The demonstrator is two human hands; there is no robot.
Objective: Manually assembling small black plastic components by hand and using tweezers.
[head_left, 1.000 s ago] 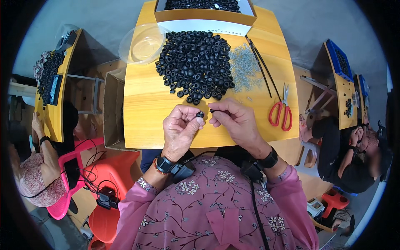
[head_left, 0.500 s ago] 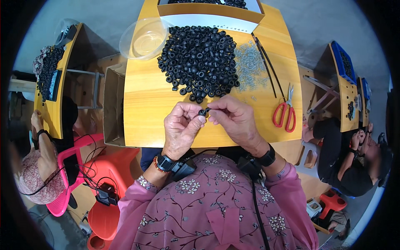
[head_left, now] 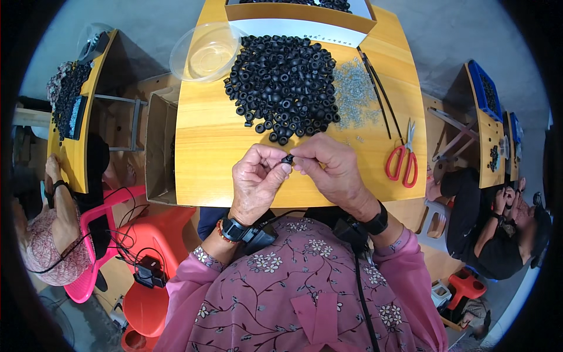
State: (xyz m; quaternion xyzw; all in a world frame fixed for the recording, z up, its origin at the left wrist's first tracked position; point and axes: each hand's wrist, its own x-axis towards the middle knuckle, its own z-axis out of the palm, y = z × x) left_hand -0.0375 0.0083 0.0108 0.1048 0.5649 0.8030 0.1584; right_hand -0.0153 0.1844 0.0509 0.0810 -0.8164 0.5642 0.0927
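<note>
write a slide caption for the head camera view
Left grip and right grip meet at a small black part above a yellow table, black parts heaped beyond.

Worktop [head_left: 202,138], far edge: box [head_left: 305,17] | left edge, toward far corner: bowl [head_left: 208,54] | middle, before the box: pile of small parts [head_left: 281,82] | pile to near edge, between: single part [head_left: 287,159] | right of pile: scattered bits [head_left: 353,97], then two sticks [head_left: 379,94] | right edge, before sticks: scissors [head_left: 403,158] | outside left edge: carton [head_left: 159,144]
</note>
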